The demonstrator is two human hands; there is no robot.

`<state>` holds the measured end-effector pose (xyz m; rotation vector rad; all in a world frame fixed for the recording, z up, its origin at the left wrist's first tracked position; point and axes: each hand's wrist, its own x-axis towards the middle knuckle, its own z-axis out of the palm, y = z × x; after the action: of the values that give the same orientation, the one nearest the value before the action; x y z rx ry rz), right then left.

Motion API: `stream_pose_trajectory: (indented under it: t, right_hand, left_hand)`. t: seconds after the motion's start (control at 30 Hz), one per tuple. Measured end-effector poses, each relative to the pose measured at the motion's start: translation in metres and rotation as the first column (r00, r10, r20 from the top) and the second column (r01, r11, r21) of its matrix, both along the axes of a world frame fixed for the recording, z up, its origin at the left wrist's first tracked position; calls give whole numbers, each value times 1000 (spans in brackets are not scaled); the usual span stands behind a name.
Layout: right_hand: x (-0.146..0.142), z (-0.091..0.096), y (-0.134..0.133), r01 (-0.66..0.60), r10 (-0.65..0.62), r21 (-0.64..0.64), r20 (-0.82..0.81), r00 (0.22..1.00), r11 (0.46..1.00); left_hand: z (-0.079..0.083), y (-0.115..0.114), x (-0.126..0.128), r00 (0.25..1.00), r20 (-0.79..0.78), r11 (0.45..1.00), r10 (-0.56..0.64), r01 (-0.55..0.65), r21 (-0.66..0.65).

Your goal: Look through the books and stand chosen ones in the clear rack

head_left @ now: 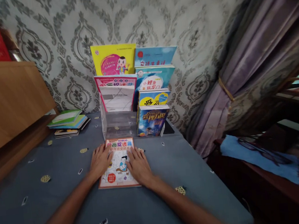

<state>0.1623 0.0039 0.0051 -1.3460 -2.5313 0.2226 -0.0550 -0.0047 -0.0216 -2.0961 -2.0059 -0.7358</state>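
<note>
Beneath the fingers: table [53, 193], grey-blue patterned cloth. Beyond the fingertips: clear tiered rack [118, 124], upright books [153, 120] in its rear and right tiers. Far left of the fingers: flat book stack [67, 122]. Under the fingers: picture book [119, 170], flat, cover up, outside the rack, not lifted. Left hand [100, 161], right hand [139, 166]: palms down, fingers spread on the cover, gripping nothing.

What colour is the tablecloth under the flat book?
Grey-blue tablecloth with small scattered motifs, in the head view.
</note>
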Motion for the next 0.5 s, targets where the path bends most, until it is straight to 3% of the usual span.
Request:
stream_pose_trajectory:
  t: [0.17, 0.33, 0.43, 0.5]
  right_hand:
    - [3, -13, -4, -20, 22, 61, -31, 999, 998]
    - [3, -19, -2, -34, 38, 128, -36, 999, 991]
    - [4, -18, -3, -23, 26, 117, -25, 999, 993]
    - [4, -18, -3, -28, 31, 109, -26, 999, 994]
  left_hand:
    - [-11, 2, 0, 999, 54, 1000, 2, -1, -23]
    - [-16, 9, -10, 954, 280, 994, -107, 96, 53]
    - [-16, 14, -16, 850, 502, 987, -158, 132, 88]
    - [-14, 16, -17, 698, 700, 988, -147, 133, 74]
